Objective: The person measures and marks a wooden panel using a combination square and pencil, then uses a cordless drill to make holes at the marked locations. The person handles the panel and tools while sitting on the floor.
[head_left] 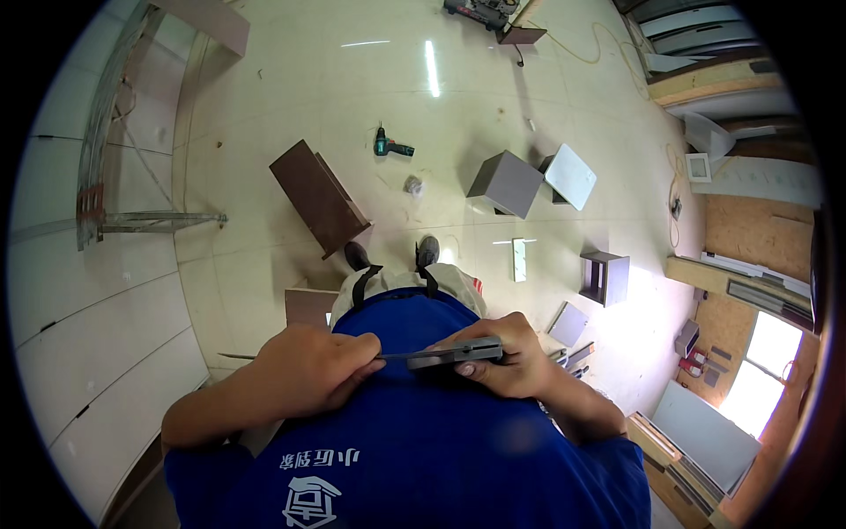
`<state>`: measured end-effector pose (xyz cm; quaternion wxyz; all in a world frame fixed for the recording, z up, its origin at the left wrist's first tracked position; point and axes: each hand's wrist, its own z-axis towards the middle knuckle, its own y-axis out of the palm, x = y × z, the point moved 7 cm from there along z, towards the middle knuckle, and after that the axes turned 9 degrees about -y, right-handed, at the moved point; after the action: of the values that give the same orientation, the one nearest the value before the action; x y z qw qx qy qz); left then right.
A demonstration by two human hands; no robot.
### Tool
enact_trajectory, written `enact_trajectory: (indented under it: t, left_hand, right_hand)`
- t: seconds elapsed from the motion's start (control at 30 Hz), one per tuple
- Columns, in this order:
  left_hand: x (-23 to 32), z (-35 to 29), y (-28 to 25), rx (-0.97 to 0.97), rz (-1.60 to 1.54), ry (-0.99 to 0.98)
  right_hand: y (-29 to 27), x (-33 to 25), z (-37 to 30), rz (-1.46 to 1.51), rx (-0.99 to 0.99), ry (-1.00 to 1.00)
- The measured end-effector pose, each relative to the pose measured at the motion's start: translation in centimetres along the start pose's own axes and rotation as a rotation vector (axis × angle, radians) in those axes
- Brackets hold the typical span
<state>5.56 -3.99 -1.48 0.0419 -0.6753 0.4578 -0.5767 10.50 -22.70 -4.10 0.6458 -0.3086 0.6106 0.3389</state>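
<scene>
A pale tiled floor is seen from above, with white wall panels curving up along its left edge and stacked boards and timber lining its right edge. Near the middle of the floor a dark brown cabinet panel is tilted on its side, and a green cordless drill lies a little beyond it. Toward the right, a grey box is set just beside a white panel, and a small dark open box is placed nearer the right edge. A yellow cable is looped across the far right corner of the floor.

In the foreground a blue shirt fills the lower part of the view, with two dark shoes showing just above it. A grey utility knife is held level in front of the chest, between both hands. Its handle is gripped by the right hand, whose fingers are curled closed around it, with the thumb laid along the underside. The thin blade end is pinched by the left hand, the fingertips being pressed together on it. The two hands are kept near each other, joined only by the knife.
</scene>
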Motion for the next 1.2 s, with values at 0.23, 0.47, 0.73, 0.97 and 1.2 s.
enact_trajectory:
  t: [0.23, 0.47, 0.73, 0.97, 1.2]
  left_hand:
    - [0.4, 0.8, -0.2, -0.103, -0.069, -0.002]
    - [0.0, 0.9, -0.3, -0.107, -0.188, -0.111]
    - [-0.7, 0.9, 1.0, -0.086, -0.191, -0.117]
    - [-1.8, 1.9, 1.5, -0.168, -0.333, -0.124]
    - [-6.4, 4.6, 3.3, -0.419, -0.805, -0.479]
  right_hand:
    - [0.4, -0.4, 2.3, 0.097, -0.128, -0.072]
    - [-0.9, 0.5, 1.5, 0.11, -0.023, 0.025]
    - [-0.6, 1.0, 1.3, 0.119, 0.007, 0.097]
    - [-0.6, 2.8, 1.8, 0.241, -0.157, 0.222]
    - [-0.6, 8.1, 2.0, 0.809, -0.017, 0.507]
